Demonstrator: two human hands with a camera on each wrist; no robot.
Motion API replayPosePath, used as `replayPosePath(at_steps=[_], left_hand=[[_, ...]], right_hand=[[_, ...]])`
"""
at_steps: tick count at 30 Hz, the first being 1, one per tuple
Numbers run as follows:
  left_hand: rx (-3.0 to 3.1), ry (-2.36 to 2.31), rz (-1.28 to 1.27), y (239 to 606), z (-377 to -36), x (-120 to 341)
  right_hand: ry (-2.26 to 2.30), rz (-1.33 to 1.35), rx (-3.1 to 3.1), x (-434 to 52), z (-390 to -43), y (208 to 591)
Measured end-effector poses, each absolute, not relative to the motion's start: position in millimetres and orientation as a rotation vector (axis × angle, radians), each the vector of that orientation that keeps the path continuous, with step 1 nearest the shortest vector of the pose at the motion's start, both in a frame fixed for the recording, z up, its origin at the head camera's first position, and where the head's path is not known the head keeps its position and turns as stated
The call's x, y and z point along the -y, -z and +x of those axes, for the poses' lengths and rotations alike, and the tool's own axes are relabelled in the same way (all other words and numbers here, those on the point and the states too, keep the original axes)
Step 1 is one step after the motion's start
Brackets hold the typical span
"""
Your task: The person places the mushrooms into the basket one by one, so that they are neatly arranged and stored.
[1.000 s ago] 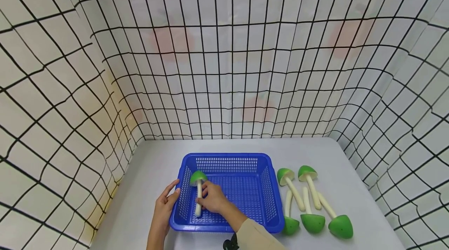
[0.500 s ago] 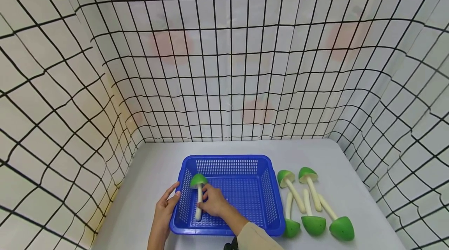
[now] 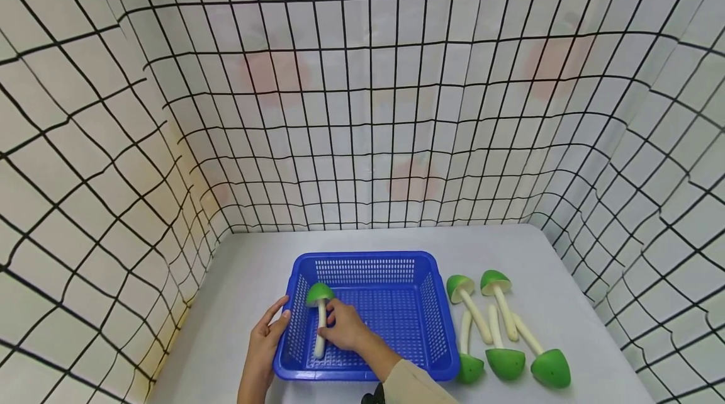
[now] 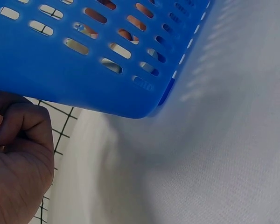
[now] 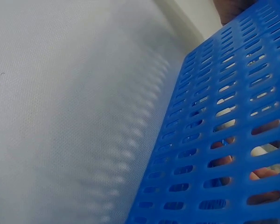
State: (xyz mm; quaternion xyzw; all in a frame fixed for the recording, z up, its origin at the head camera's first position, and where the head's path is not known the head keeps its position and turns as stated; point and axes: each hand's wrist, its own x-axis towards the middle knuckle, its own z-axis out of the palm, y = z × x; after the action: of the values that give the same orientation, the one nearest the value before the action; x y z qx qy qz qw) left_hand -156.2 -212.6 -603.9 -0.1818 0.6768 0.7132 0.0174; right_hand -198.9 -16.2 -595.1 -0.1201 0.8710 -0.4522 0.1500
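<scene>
A toy mushroom (image 3: 320,294) with a green cap and white stem lies at the left side of the blue plastic basket (image 3: 368,255), cap toward the far side. My right hand (image 3: 347,328) pinches its stem from the right, inside the basket. My left hand (image 3: 263,342) grips the basket's left rim, thumb on the rim's edge. Its curled fingers (image 4: 25,121) show under that rim in the left wrist view. Through slots in the basket wall (image 5: 182,154), the right wrist view gives only glimpses of fingers and pale stem.
Right of the basket, several more green-capped mushrooms (image 3: 506,363) lie on the white table (image 3: 249,259), some stems overlapping. The nearest one touches or overlaps the basket's right edge in view. White walls (image 3: 362,108) with a black grid enclose the table at back and sides.
The mushroom and both hands keep nearly the same places in the basket. The whole head view has shifted slightly downward since the earliest frame.
</scene>
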Motion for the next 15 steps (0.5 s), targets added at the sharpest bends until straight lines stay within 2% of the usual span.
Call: replayPosePath(at_steps=[15], left_hand=[[-2.117,-2.232,-0.564,604.0,-155.6,213.2]], right_hand=[[1.281,-0.38,-2.658,3.7,-198.2,591.0]])
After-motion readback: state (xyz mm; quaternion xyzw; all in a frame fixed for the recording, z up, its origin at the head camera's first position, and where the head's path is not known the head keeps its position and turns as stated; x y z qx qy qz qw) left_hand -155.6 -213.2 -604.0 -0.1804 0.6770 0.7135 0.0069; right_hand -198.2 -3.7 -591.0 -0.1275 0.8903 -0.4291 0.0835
